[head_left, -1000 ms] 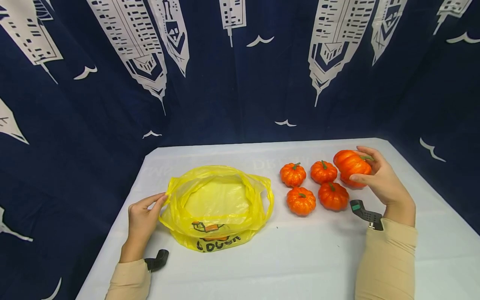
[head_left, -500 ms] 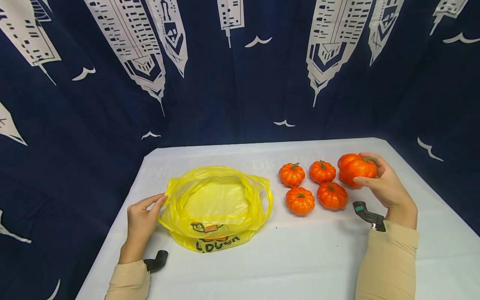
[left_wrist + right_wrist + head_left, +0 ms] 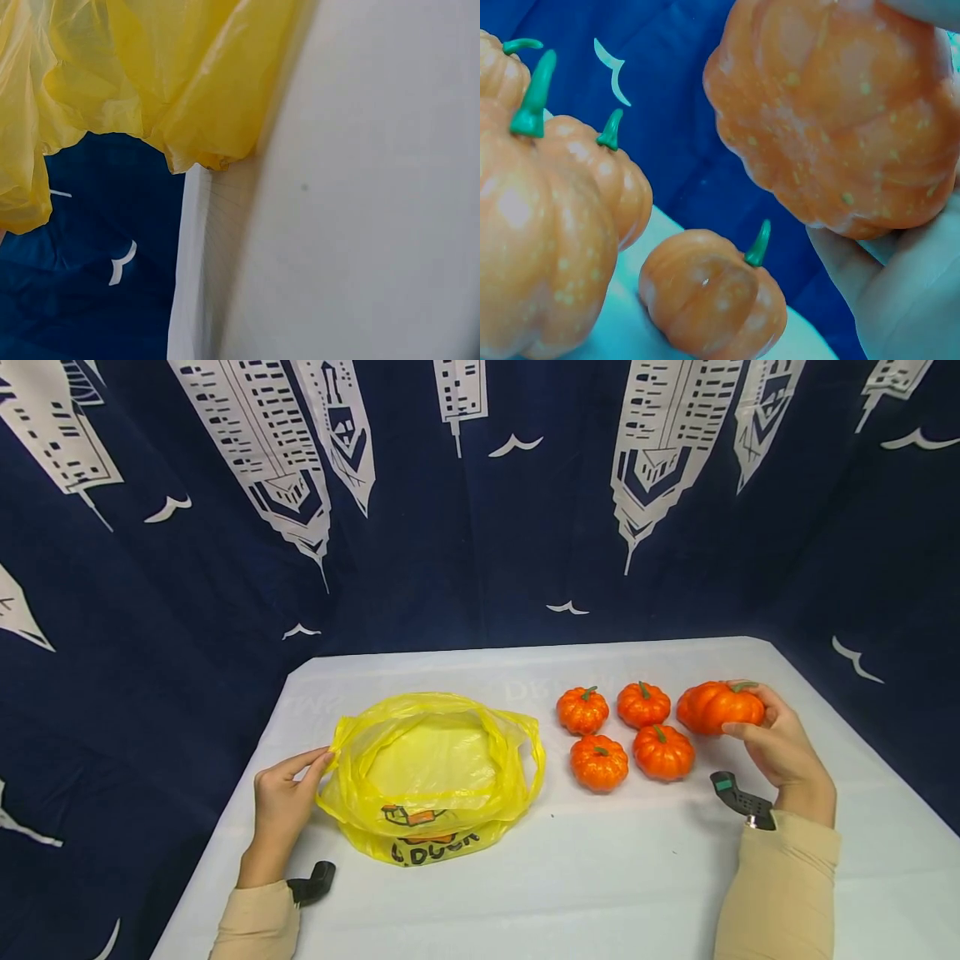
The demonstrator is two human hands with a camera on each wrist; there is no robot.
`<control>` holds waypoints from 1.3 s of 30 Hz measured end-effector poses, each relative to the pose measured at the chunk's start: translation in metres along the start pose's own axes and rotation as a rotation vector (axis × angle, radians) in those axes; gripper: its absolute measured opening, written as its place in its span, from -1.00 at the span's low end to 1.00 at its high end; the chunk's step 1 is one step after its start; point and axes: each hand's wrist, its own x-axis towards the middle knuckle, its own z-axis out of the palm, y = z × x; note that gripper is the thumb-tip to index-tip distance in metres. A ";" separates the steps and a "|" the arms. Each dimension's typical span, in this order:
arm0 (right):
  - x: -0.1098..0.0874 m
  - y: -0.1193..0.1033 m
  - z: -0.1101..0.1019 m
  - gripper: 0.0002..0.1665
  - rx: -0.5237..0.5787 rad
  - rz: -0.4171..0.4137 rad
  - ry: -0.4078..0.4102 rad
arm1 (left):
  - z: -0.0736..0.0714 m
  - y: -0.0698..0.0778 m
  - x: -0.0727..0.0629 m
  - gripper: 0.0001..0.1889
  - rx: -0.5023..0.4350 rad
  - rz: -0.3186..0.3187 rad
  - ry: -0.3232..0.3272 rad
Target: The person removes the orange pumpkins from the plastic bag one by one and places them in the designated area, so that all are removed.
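My left hand [image 3: 283, 793] pinches the left rim of a yellow plastic bag [image 3: 517, 768], whose mouth gapes upward. In the left wrist view the bag [image 3: 210, 90] hangs in folds at the top. At the right, my right hand [image 3: 787, 752] holds a small orange toy pumpkin [image 3: 737, 708] with a green stem, thumb at the near side. The right wrist view shows this pumpkin [image 3: 840, 120] raised above another pumpkin [image 3: 697, 300] on the table. In the head view that lower pumpkin [image 3: 692, 705] is partly hidden behind the held one.
Several more orange pumpkins stand in two short rows between bag and right hand: the far-left pumpkin [image 3: 582, 712], far-middle pumpkin [image 3: 642, 707], near-left pumpkin [image 3: 598, 765] and near-right pumpkin [image 3: 663, 755]. A white cloth covers the table [image 3: 525, 902]. A dark blue patterned curtain [image 3: 480, 543] hangs behind.
My right hand has moved rightward and lower with the held pumpkin, showing more of the pumpkin beside it. My left hand and the bag have stayed put.
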 end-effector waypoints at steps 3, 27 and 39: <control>-0.002 0.004 -0.003 -0.33 0.036 -0.033 -0.026 | 0.000 0.000 0.000 -0.83 0.005 0.006 0.000; -0.016 0.026 -0.028 -0.22 0.117 0.038 -0.090 | 0.000 0.000 0.000 -0.82 0.004 -0.007 0.002; -0.023 0.032 -0.031 -0.15 0.097 0.058 -0.056 | -0.001 -0.001 0.000 -0.83 -0.010 -0.011 -0.004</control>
